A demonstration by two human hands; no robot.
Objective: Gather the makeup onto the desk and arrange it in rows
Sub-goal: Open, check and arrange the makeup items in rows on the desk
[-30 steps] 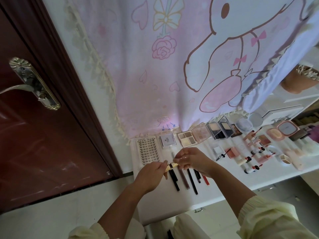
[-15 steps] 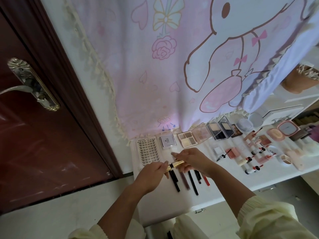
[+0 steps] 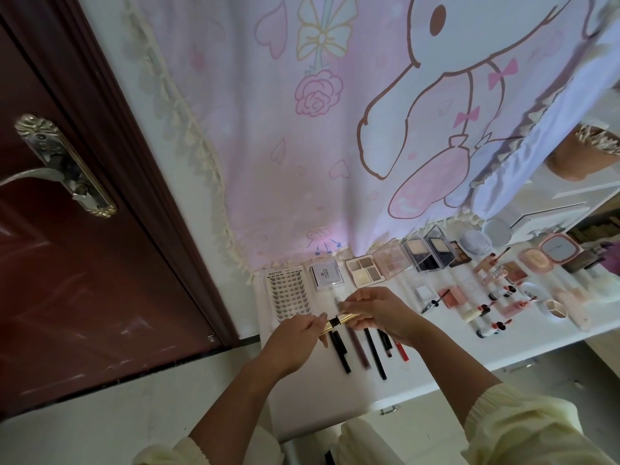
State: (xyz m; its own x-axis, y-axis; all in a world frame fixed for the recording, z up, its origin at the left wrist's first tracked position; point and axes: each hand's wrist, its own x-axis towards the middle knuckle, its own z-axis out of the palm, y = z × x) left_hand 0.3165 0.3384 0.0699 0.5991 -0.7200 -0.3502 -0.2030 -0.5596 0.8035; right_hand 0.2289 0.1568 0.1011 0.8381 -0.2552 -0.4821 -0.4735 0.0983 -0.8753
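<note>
A gold tube (image 3: 339, 321) with a black neck is held between both hands above the white desk (image 3: 335, 391). My left hand (image 3: 295, 340) pinches its lower gold end. My right hand (image 3: 379, 312) grips the upper gold part. Under them several dark pencils (image 3: 365, 347) and a red one (image 3: 402, 351) lie side by side. A lash tray (image 3: 288, 297) and a silver compact (image 3: 327, 275) lie behind, with eyeshadow palettes (image 3: 385, 266) in a back row. Lipsticks (image 3: 486, 308) lie to the right.
A pink cartoon curtain (image 3: 335, 129) hangs behind the desk. A dark red door (image 3: 67, 263) with a brass handle (image 3: 63, 162) stands at the left. Round compacts (image 3: 533, 260) and small jars (image 3: 496, 231) crowd the desk's right end. Pale floor lies below.
The gold tube has tilted and been drawn slightly apart, showing a black neck between its two gold parts. Both hands have stayed above the pencils.
</note>
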